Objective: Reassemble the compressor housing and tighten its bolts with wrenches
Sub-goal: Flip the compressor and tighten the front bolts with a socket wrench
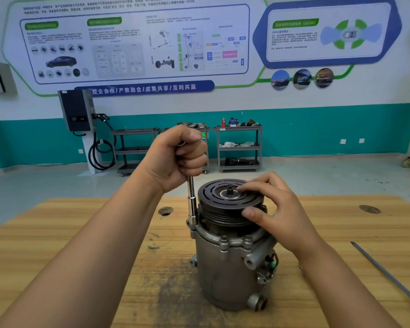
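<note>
A grey metal compressor housing (219, 271) stands upright on the wooden table (81, 245), with a black grooved pulley (217, 200) on top. My left hand (178, 157) is closed in a fist around the top of a chrome socket wrench (191, 204). The wrench stands vertically, its socket seated on a bolt at the housing's upper left rim. My right hand (272, 209) rests on the pulley's right side, thumb against the grooved edge and fingers across its top face.
A long dark tool (386, 273) lies diagonally on the table at the right. The tabletop has two round holes (165, 211). Grey tool carts (239, 147) and a wall-mounted charger (77, 110) stand far behind, across an open floor.
</note>
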